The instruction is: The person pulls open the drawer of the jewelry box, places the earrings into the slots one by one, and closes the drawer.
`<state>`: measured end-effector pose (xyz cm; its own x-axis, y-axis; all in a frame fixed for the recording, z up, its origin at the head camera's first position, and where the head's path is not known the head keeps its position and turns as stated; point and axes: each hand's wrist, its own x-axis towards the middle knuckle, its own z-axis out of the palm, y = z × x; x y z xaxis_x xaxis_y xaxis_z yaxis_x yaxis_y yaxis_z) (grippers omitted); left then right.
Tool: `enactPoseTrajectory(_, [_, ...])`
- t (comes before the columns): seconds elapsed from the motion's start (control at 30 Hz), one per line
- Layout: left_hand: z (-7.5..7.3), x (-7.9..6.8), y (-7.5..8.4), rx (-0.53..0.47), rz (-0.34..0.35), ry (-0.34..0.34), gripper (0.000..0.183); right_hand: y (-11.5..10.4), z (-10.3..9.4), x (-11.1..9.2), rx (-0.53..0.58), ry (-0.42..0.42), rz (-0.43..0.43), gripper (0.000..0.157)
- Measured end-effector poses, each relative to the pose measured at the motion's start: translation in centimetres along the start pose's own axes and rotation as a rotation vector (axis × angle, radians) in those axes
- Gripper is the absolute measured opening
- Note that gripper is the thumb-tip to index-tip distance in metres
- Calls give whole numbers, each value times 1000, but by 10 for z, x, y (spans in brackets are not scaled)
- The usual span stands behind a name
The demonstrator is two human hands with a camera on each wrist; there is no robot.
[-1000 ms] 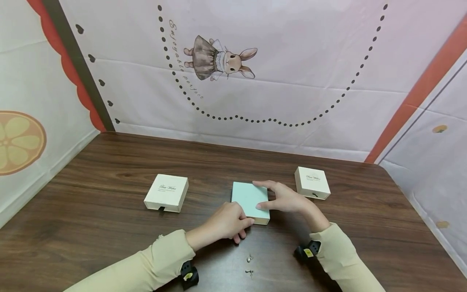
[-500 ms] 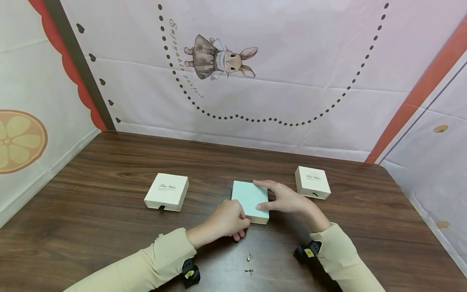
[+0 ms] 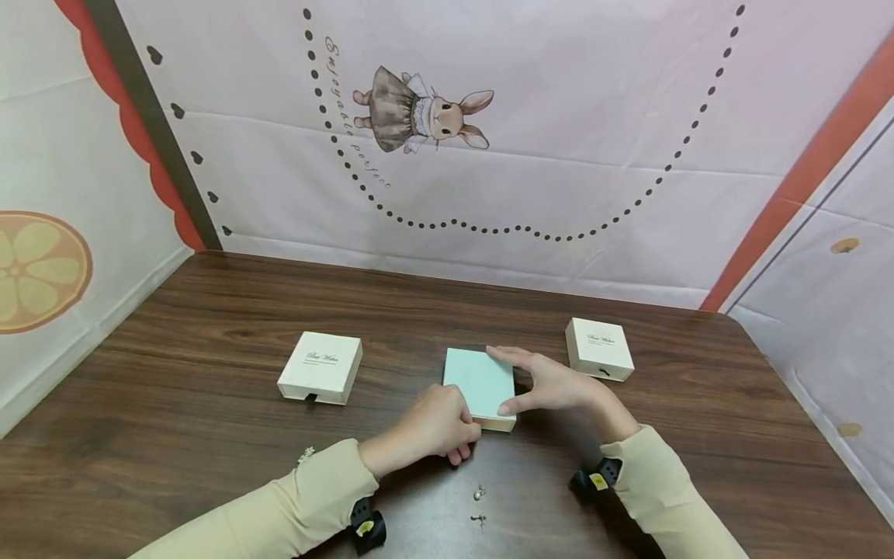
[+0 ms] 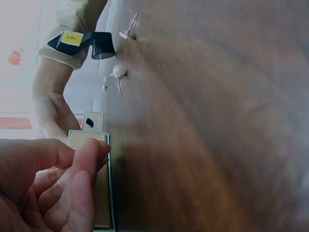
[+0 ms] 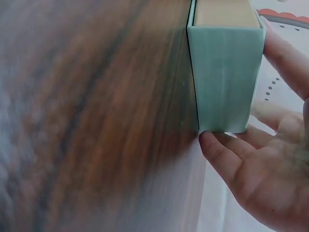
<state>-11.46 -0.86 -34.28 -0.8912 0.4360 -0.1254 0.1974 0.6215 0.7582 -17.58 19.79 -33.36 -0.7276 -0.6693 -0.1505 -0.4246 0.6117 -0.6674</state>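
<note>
A mint-green jewelry box (image 3: 480, 380) with a beige drawer front (image 5: 227, 12) lies flat on the table. My right hand (image 3: 548, 380) holds it, thumb on the top near the front right corner and fingers around the back edge. At the box's front, my left hand (image 3: 440, 423) has its thumb and index fingertips pinched together against the drawer front; whatever sits between them is hidden. In the left wrist view, the curled fingers of the left hand (image 4: 58, 188) cover part of that beige face. A pearl earring (image 3: 479, 492) and another small earring (image 3: 478, 519) lie nearer to me.
One white box (image 3: 321, 367) with printed lettering and a black ribbon tab stands to the left. A smaller white box (image 3: 599, 348) is at the right, close beyond my right hand. A printed cloth (image 3: 559, 155) rises behind the brown wooden table (image 3: 230, 310).
My right thumb has slid toward the front edge of the box top, and the right wrist has shifted slightly right. The left hand and the box stay nearly where they were.
</note>
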Motion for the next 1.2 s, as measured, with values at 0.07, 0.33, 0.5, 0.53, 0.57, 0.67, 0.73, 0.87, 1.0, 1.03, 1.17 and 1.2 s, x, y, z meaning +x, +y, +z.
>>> enactPoseTrajectory(0.07, [1,-1,0,-8,-6,-5,30,-1,1,0,8,2,1,83])
enactPoseTrajectory(0.33, [2,-2,1,-18,-14,-4,30,-1,4,-7,-8,42,-59,83])
enactPoseTrajectory(0.5, [3,-3,3,-22,-16,-6,29,1,3,-9,-65,10,-90,89])
enactPoseTrajectory(0.53, [3,-3,3,-23,-18,-7,29,1,3,-9,-65,7,-87,90])
enactPoseTrajectory(0.57, [3,-3,3,-21,-20,-8,29,1,3,-9,-65,7,-86,90])
enactPoseTrajectory(0.67, [4,-3,3,-16,-26,-12,30,1,2,-9,-64,7,-83,90])
enactPoseTrajectory(0.73, [4,-4,4,-19,-25,-21,31,1,2,-9,-61,4,-84,89])
enactPoseTrajectory(0.87, [5,-6,4,-35,-19,-38,30,2,0,-9,-76,0,-94,88])
enactPoseTrajectory(1.0, [6,-8,4,-49,-27,-43,28,2,-1,-8,-76,-1,-94,88])
enactPoseTrajectory(1.03, [7,-9,4,-51,-28,-42,28,2,-2,-8,-67,-2,-87,89])
enactPoseTrajectory(1.17, [7,-10,5,-36,-11,-35,28,3,-3,-7,-56,2,-61,91])
enactPoseTrajectory(1.2, [6,-11,5,-31,-8,-35,29,3,-3,-7,-53,5,-54,92])
